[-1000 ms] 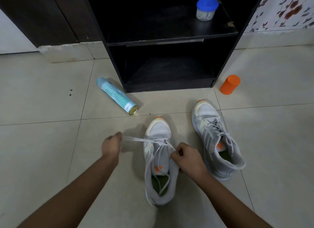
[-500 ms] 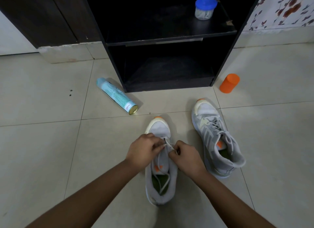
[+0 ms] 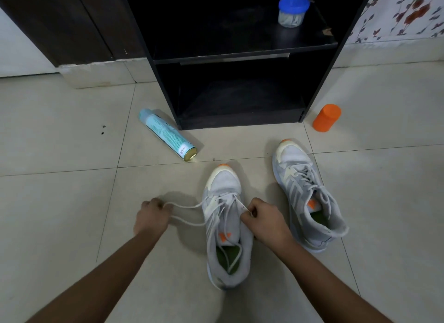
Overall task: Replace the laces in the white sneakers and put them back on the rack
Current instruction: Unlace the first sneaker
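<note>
Left hand (image 3: 151, 217), beside the right hand (image 3: 263, 220) a half-second ago, now out to its left, fingers curled on the flat white lace (image 3: 187, 206) drawn from the white mesh sneaker (image 3: 223, 185) between the hands; right pinches lace at eyelets, so lacing unfinished.

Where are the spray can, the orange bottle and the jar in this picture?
spray can (image 3: 167, 133), head view, on the middle of its label.
orange bottle (image 3: 326, 119), head view, on its side wall.
jar (image 3: 291, 14), head view, on its clear wall under the lid.
</note>
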Demonstrator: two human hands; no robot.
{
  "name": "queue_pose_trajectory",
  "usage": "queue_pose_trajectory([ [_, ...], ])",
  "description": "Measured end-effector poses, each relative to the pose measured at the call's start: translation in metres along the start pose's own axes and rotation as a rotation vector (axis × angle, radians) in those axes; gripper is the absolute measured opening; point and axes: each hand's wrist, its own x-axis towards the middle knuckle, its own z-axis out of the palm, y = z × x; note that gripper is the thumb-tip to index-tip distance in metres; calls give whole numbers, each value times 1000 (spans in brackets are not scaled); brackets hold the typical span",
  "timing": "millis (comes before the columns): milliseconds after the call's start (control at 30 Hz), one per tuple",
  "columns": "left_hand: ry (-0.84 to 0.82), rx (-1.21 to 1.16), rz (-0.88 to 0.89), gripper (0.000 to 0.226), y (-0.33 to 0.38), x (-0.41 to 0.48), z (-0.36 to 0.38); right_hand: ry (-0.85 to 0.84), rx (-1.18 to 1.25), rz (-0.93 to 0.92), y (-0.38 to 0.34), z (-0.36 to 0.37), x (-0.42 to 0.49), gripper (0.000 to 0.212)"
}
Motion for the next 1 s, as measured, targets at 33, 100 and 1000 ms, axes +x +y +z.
queue_pose_trajectory([
  [33,46,68,90,37,6,-3,3,-1,-7,-10,-1,0,0,19],
  [100,181,84,404,42,28,-16,11,1,-25,-26,-2,-1,0,19],
  [1000,142,257,1126,36,98,-32,26,116,-173,-135,-10,10,-4,16],
])
